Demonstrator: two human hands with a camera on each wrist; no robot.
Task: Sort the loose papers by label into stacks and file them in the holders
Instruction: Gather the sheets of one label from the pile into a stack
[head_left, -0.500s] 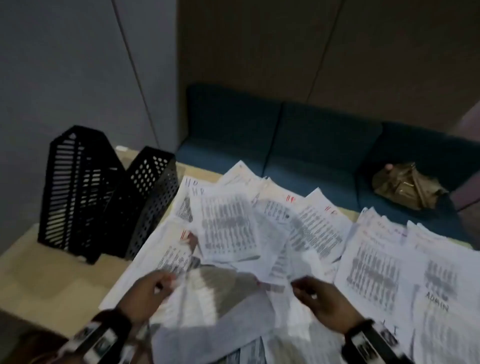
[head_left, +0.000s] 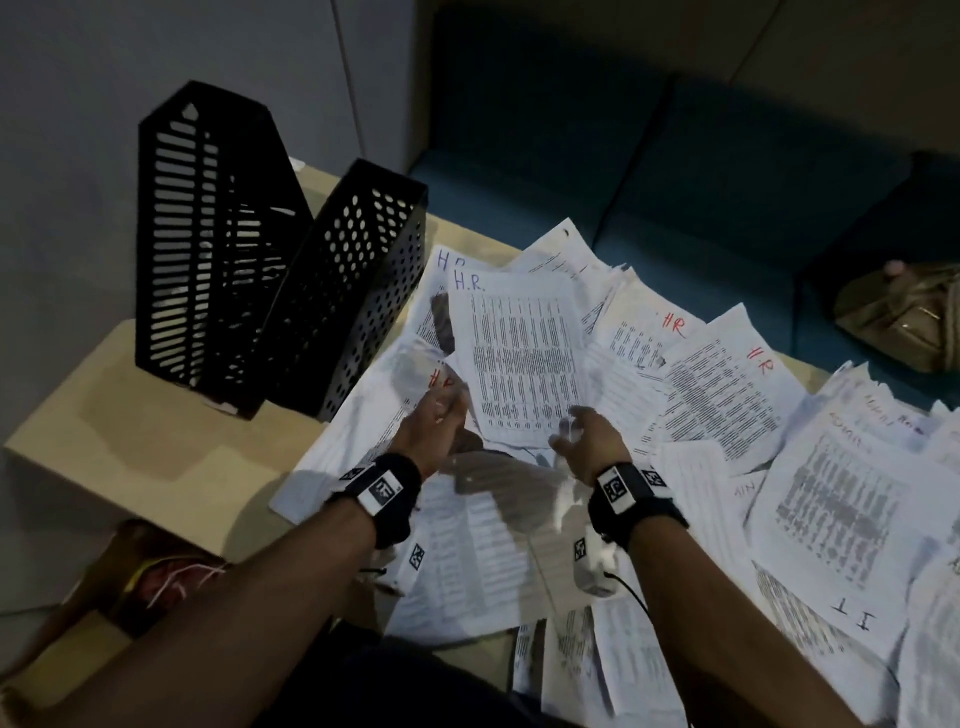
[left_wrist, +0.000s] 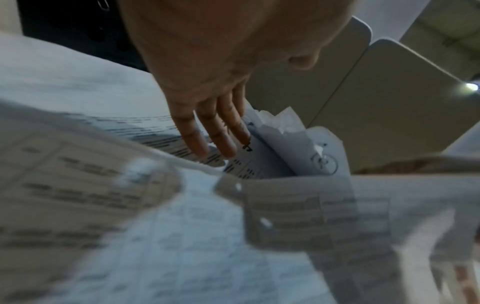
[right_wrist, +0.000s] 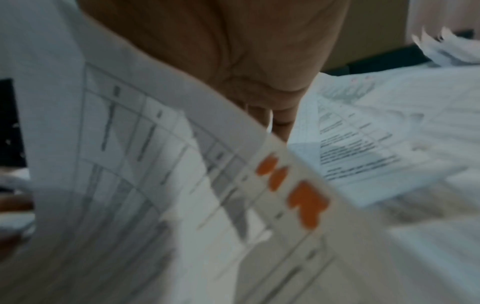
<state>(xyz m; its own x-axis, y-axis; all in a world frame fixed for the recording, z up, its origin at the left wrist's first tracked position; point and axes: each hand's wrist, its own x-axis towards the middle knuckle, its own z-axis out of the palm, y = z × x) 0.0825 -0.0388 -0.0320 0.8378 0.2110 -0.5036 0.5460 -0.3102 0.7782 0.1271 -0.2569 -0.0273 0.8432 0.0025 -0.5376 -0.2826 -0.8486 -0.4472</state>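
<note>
Loose printed papers cover the table (head_left: 145, 447). Several labelled "H.R." fan out in the middle, and the top H.R. sheet (head_left: 519, 353) lies just beyond my hands. My left hand (head_left: 439, 421) rests on the pile with straight fingers (left_wrist: 215, 142) touching the sheets. My right hand (head_left: 582, 436) holds a blurred, curving sheet with an orange-red "HR" label (right_wrist: 182, 185); the same sheet (head_left: 498, 499) droops between my wrists. Two black holders stand at the left, one slotted (head_left: 208, 249) and one perforated (head_left: 358, 291).
More papers marked "ADMIN" and "IT" (head_left: 841, 493) lie at the right. A teal sofa (head_left: 675, 182) runs behind the table, with a tan bag (head_left: 904, 317) on it. A cardboard box (head_left: 130, 571) sits on the floor at the lower left.
Both hands have moved forward onto the H.R. pile with the sheet. The left hand pinched the sheet's edge before; its fingers now lie straight on the papers.
</note>
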